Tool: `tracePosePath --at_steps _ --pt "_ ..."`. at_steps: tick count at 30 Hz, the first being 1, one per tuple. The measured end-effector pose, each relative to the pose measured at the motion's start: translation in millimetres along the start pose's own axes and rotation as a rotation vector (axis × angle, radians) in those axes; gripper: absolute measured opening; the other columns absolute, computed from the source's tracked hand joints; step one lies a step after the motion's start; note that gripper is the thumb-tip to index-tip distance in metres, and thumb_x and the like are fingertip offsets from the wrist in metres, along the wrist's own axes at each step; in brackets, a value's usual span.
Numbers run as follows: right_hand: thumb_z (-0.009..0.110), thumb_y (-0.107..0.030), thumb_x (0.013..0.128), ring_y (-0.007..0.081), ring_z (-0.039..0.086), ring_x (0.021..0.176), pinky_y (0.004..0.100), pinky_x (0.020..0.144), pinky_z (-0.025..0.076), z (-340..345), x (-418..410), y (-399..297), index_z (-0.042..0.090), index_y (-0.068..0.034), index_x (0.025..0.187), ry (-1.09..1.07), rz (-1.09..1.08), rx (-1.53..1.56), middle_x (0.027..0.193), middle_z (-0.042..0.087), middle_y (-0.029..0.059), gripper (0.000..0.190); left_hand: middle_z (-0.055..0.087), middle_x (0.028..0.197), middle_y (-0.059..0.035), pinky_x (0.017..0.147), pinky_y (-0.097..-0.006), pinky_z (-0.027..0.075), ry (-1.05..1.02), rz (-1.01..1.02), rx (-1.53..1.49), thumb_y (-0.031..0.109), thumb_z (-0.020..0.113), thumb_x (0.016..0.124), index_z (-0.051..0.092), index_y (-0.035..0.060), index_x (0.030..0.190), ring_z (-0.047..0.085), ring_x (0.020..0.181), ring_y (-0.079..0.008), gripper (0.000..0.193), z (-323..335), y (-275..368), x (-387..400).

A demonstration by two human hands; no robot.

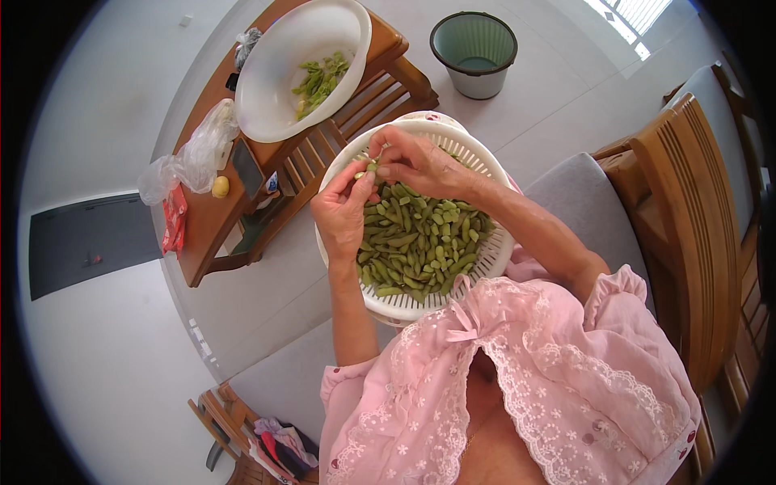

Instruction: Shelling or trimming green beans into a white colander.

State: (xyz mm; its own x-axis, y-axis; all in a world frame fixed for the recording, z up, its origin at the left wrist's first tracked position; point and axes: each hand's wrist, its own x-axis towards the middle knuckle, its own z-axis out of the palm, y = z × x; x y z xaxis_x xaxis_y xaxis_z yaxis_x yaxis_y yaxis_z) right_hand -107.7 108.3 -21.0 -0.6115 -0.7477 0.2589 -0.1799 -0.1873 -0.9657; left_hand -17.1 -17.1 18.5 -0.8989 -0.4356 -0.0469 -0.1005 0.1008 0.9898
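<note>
On my lap rests a white slotted plastic colander. Inside it lie many green soybean pods, with loose shelled beans among them on the right side. Both hands meet above its far left part. Between the thumb and fingers of my left hand is a small green pod, and a pale bean shows at the fingertips. My right hand pinches the other end of the same pod. The fingers partly hide the pod.
A wooden table at the left carries a white basin with green shells, a plastic bag and a small yellow round item. A grey bucket stands on the floor beyond. Wooden chair is on the right.
</note>
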Motion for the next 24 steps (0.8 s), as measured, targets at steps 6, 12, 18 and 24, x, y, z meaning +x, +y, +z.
tracePosePath --at_steps 6,12,18,24 --pt "0.048 -0.003 0.082 0.0099 0.050 0.063 0.0250 0.059 0.040 -1.1 1.8 -1.7 0.040 -0.003 0.098 -0.041 0.030 -0.002 0.066 0.055 0.0031 0.017 0.059 0.075 -0.0073 0.054 -0.0207 0.045 -0.028 -0.016 -0.108 0.004 0.061 0.076 0.058 -0.0064 0.094 0.054 0.060 -0.0095 0.021 -6.4 -10.0 1.6" --pt "0.050 -0.008 0.084 0.0080 0.049 0.064 0.0233 0.058 0.041 -0.5 11.4 5.9 0.043 -0.001 0.094 0.229 0.094 -0.008 0.069 0.055 0.0039 0.014 0.056 0.065 -0.0046 0.049 -0.0200 0.043 0.065 -0.076 -0.215 -0.003 0.058 0.071 0.058 -0.0024 0.083 0.050 0.052 -0.0087 0.012 -1.8 -2.2 -14.5" --pt "0.047 -0.010 0.086 0.0123 0.056 0.072 0.0239 0.064 0.045 -4.8 72.0 -20.6 0.047 -0.001 0.102 0.295 0.023 -0.077 0.078 0.059 0.0089 0.018 0.061 0.074 -0.0036 0.056 -0.0186 0.046 -0.229 -0.141 0.070 0.004 0.060 0.075 0.062 -0.0014 0.090 0.055 0.061 -0.0060 0.017 17.4 -10.1 -41.2" --pt "0.045 -0.017 0.087 0.0146 0.059 0.079 0.0259 0.072 0.047 -8.9 75.4 -13.6 0.048 -0.002 0.111 0.273 0.123 -0.058 0.088 0.061 0.0113 0.028 0.063 0.087 -0.0066 0.051 -0.0182 0.047 -0.286 -0.103 0.145 0.006 0.056 0.081 0.059 0.0005 0.101 0.060 0.070 -0.0104 0.021 8.0 2.1 -41.8"
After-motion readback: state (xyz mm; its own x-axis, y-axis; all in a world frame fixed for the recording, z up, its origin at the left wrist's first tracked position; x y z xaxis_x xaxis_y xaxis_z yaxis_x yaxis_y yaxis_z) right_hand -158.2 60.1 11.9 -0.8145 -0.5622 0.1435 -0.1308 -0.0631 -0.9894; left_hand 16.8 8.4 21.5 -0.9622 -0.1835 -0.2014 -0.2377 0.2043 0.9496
